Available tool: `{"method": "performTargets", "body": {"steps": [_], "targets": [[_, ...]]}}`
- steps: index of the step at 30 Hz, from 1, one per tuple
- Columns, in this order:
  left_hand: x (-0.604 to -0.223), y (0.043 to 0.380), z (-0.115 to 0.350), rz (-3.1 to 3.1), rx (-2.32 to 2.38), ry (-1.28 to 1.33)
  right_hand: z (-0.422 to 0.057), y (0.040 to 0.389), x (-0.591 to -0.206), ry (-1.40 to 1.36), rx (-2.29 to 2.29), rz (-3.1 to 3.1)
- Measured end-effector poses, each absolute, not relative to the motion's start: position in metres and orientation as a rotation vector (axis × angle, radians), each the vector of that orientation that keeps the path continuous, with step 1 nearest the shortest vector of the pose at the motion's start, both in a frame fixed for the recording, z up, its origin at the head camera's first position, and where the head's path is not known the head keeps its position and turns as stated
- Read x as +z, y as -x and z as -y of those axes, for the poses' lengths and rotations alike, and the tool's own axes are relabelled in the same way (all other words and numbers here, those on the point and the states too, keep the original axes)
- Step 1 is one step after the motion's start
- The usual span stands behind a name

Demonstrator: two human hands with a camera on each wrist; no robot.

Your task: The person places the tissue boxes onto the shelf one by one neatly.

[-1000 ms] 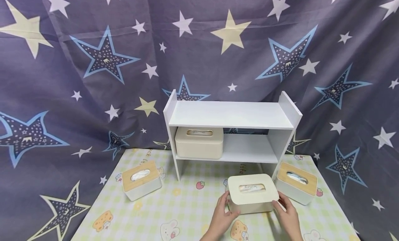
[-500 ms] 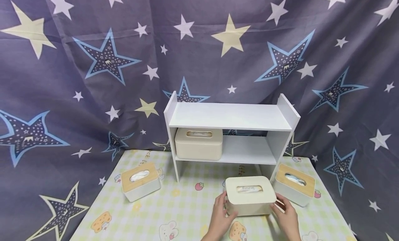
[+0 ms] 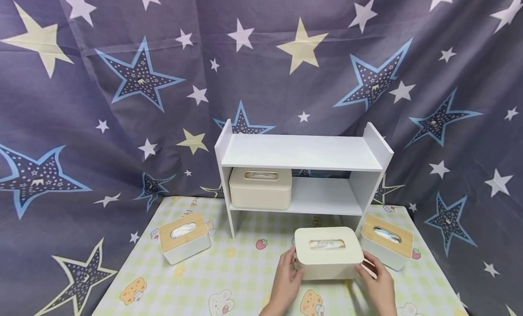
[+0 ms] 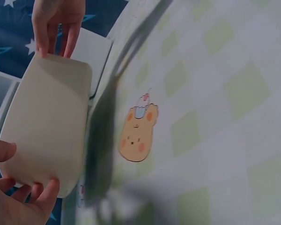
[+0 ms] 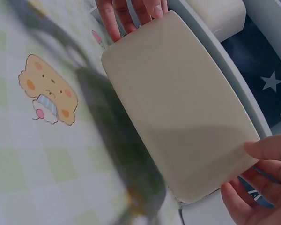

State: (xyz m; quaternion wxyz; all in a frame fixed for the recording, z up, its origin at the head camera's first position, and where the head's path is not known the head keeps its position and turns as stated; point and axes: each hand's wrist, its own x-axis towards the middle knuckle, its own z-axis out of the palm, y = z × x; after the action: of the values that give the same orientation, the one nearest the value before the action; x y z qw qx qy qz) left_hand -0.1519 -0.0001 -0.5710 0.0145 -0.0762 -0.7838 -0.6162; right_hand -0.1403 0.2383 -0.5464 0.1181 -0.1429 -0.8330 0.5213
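Note:
A cream tissue box (image 3: 328, 257) with an oval slot in its lid is held between my two hands in front of the shelf. Handwriting shows on the pack inside the slot. My left hand (image 3: 286, 279) grips its left end, with the thumb on the front and the fingers round the side. At the opposite end my right hand (image 3: 377, 282) holds it in the same way. Both wrist views face the plain front wall of the tissue box (image 4: 47, 122), and its shadow lies apart from it on the cloth.
A white two-tier shelf (image 3: 302, 151) stands behind, with another cream tissue box (image 3: 260, 193) on the left of its middle board. White tissue boxes with wooden lids sit to the left (image 3: 185, 243) and right (image 3: 386, 248) on the checked tablecloth (image 3: 196, 284).
The cream tissue box has risen slightly off the table in both hands, after a small shift to the left. The other boxes stay put.

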Motion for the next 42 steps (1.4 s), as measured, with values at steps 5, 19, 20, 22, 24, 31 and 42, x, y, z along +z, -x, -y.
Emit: {"method": "performTargets", "body": {"steps": [5,19,20,22,24,31,42], "targets": [[-0.564,0.156,0.001,2.443,-1.883,0.211,-0.235,0.139,-0.539,0.394,1.505,2.374],[-0.541,0.159,0.006,2.374,-1.871,0.299,-0.227,0.137,-0.514,0.394,1.511,2.258],[-0.539,0.159,0.007,2.371,-1.867,0.299,-0.226,0.137,-0.512,0.402,1.509,2.258],[-0.536,0.16,0.007,2.361,-1.864,0.3,-0.226,0.136,-0.509,0.4,1.513,2.252],[-0.532,0.16,0.008,2.35,-1.856,0.304,-0.226,0.136,-0.507,0.397,1.518,2.248],[-0.522,0.16,0.011,2.307,-1.83,0.364,-0.222,0.134,-0.497,0.397,1.56,2.189],[-0.507,0.16,0.017,2.249,-1.832,0.379,-0.217,0.137,-0.492,0.341,1.558,2.094]]}}
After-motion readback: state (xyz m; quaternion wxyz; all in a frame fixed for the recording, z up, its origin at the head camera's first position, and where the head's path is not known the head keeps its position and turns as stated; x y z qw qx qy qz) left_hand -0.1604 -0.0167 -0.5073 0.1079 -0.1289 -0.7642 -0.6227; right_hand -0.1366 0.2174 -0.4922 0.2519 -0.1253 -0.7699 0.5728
